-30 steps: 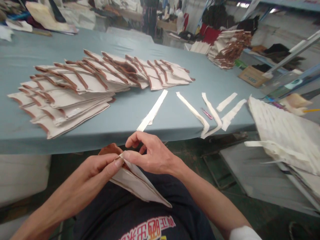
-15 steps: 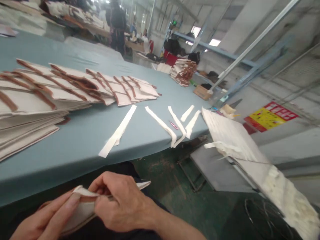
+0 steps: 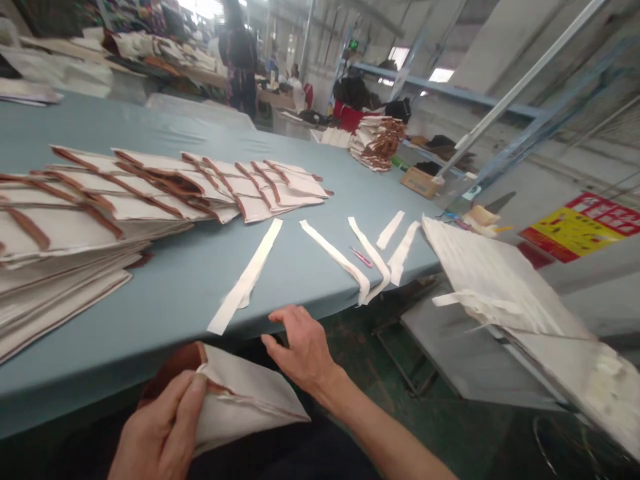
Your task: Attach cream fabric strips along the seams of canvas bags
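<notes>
My left hand (image 3: 163, 423) pinches the edge of a cream fabric pouch (image 3: 245, 393) with a brown lining, held over my lap below the table's front edge. The pouch's brown-edged mouth gapes toward the upper left, and a seam runs along it to a pointed end. Apart from the pouch, my right hand (image 3: 303, 350) hovers at the table edge, thumb and fingers spread with nothing between them. Just beyond it on the table lies a long white strip (image 3: 247, 273). More white strips (image 3: 335, 253) and a small pinkish-red tool (image 3: 361, 257) rest farther right.
Overlapping cream pieces with brown trim (image 3: 150, 193) cover the left of the blue-green table (image 3: 175, 293). Another stack (image 3: 377, 141) stands at the far end near a cardboard box (image 3: 419, 181). To the right is a board with white strips (image 3: 495, 267). A person (image 3: 240, 63) stands in the background.
My right hand has let go of the pouch and moved up and right, its fingers opening. The left hand keeps its hold, and the pouch now shows its open mouth. The view has shifted slightly.
</notes>
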Demonstrator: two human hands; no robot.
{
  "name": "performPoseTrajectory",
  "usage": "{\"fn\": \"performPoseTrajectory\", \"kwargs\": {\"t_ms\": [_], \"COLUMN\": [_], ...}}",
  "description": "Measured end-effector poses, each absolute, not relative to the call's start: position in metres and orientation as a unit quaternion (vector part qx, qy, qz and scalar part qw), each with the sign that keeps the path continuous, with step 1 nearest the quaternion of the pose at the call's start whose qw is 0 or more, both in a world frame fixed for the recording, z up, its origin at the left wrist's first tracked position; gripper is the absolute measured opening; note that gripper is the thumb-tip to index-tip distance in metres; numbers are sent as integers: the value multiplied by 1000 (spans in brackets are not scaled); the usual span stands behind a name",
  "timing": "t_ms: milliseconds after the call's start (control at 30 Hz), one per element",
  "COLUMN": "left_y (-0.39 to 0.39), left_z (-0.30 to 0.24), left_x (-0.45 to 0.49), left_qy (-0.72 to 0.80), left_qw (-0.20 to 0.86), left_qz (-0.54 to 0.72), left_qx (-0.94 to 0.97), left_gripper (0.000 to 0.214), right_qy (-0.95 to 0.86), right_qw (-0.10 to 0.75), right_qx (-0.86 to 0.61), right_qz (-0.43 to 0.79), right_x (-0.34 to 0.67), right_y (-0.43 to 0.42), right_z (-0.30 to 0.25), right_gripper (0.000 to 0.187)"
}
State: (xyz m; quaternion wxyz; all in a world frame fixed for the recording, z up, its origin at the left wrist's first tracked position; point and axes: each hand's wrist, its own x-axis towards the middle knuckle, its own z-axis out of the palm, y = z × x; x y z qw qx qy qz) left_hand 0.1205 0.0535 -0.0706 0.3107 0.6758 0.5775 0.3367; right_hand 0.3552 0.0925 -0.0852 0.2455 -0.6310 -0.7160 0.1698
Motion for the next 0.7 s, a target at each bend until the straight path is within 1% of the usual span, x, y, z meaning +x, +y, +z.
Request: {"fn": "performPoseTrajectory", "kwargs": {"t_ms": [67,133,200,267,367,400,467,567,700], "left_y": [48,44,41,41,43,45,51,64,84], "left_z": [-64,-62,-63,-66,-72,-75,-80,-84,-83], "left_x": [122,119,114,108,99,97,93,91,96], "left_qy": [584,583,583,586,610,625,652,668,664], "left_qw": [321,323,316,307,278,264,251,277,291], "left_qz": [335,329,318,310,307,308,307,292,282], "left_qx": [666,669,678,682,676,668,646,626,628], "left_gripper": [46,45,42,40,37,35,29,25,36], "right_qy": [-752,-789,-816,-831,-839,-839,-837,-833,-819], "right_qw": [240,232,222,210,190,185,177,172,174], "right_qx": [-597,-555,-524,-508,-505,-507,-514,-522,-541], "right_qz": [142,122,104,88,71,67,62,63,78], "right_x": [345,332,320,311,307,307,307,306,304], "right_y": [109,124,135,142,148,148,148,150,155], "right_z": [-89,-92,-96,-100,-105,-105,-105,-101,-93], "right_gripper": [32,42,45,38,21,20,21,22,25]}}
